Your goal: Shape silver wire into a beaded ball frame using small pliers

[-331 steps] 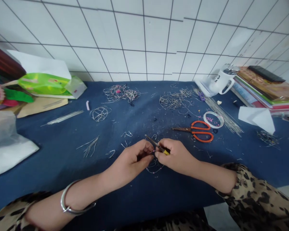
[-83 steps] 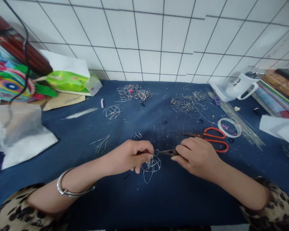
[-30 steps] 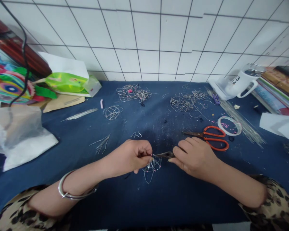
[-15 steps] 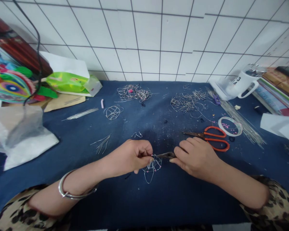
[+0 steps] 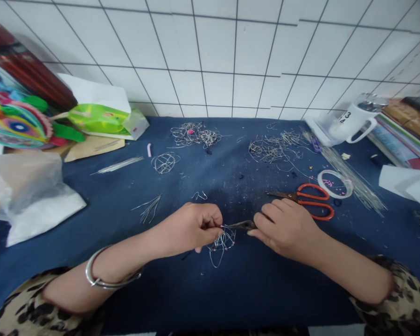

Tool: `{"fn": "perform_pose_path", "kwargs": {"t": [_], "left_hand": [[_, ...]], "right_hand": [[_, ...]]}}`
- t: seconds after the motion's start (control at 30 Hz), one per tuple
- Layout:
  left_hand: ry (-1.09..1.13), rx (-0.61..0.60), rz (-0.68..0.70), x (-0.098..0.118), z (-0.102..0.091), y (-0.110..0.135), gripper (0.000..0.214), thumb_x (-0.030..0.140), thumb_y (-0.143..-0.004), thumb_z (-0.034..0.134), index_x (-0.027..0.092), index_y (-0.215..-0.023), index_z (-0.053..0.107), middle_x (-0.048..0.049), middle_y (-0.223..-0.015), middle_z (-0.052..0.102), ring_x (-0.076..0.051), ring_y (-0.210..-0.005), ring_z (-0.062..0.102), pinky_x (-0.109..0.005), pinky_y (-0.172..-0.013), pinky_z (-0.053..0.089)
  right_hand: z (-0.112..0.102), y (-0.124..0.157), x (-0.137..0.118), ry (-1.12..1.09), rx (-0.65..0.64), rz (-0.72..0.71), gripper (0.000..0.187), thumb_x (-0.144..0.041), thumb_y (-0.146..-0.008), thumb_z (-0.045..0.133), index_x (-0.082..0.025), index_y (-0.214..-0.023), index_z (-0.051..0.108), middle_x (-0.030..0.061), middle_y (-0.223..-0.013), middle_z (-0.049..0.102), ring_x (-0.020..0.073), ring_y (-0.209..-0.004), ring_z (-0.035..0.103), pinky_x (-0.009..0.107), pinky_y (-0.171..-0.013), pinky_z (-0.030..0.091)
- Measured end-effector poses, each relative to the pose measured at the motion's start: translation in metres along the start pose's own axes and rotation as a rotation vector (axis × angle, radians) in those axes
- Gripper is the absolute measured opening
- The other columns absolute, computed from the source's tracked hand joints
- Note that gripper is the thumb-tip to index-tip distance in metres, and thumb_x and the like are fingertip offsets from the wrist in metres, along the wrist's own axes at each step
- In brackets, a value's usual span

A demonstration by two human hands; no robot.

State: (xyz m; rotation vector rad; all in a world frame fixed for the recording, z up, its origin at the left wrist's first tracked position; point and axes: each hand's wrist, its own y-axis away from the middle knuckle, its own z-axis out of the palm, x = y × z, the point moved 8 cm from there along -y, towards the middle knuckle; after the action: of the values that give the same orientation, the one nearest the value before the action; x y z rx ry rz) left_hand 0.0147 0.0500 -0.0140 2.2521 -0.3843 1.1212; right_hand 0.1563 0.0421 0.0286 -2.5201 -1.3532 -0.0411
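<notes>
one white mug (image 5: 356,125) is showing dark digits, the upper pair reading "13". left hand (image 5: 195,229) is pinching a silvery, pink-beaded wire frame (image 5: 223,240) between both hands, over blue cloth (image 5: 203,301); right hand (image 5: 286,231) is gripping dark metal pliers (image 5: 244,225), tapered tips meeting its edge. orange-looped scissors (image 5: 303,202) are lying just beyond.

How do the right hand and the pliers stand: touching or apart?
Touching. The head view shows the right hand closed around the pliers behind their pivot, with no gap between.
</notes>
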Motion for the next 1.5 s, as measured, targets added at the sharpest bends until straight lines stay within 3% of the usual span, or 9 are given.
{"fn": "perform_pose_path", "kwargs": {"t": [0.63, 1.17, 1.5], "left_hand": [[0.024, -0.016, 0.026, -0.001, 0.004, -0.001, 0.011, 0.027, -0.081, 0.05, 0.018, -0.085, 0.054, 0.0053, -0.059, 0.054, -0.007, -0.044, 0.052, -0.016, -0.041, 0.039], [0.117, -0.016, 0.044, 0.007, 0.0, -0.001, 0.015, 0.03, -0.083, 0.049, 0.017, -0.084, 0.056, 0.0048, -0.06, 0.05, -0.005, -0.046, 0.044, -0.016, -0.044, 0.037], [0.072, 0.055, 0.155, 0.01, -0.009, -0.002, 0.02, 0.032, -0.085, 0.05, 0.019, -0.092, 0.064, -0.0013, -0.084, 0.062, -0.013, -0.075, 0.055, -0.025, -0.069, 0.044]], "right_hand": [[0.008, -0.001, 0.003, -0.117, -0.04, 0.009, 0.032, -0.044, -0.089, 0.037, -0.02, -0.077, 0.054, 0.0022, -0.071, 0.052, 0.0161, -0.069, 0.045, 0.03, -0.063, 0.028], [0.019, 0.002, 0.015, -0.315, -0.081, 0.182, 0.039, -0.045, -0.09, 0.035, -0.018, -0.082, 0.062, 0.003, -0.072, 0.056, 0.0132, -0.068, 0.051, 0.025, -0.064, 0.036], [0.02, 0.003, 0.019, -0.359, -0.085, 0.222, 0.04, -0.045, -0.09, 0.034, -0.017, -0.082, 0.062, 0.0027, -0.071, 0.056, 0.0126, -0.067, 0.051, 0.025, -0.063, 0.035]]}}
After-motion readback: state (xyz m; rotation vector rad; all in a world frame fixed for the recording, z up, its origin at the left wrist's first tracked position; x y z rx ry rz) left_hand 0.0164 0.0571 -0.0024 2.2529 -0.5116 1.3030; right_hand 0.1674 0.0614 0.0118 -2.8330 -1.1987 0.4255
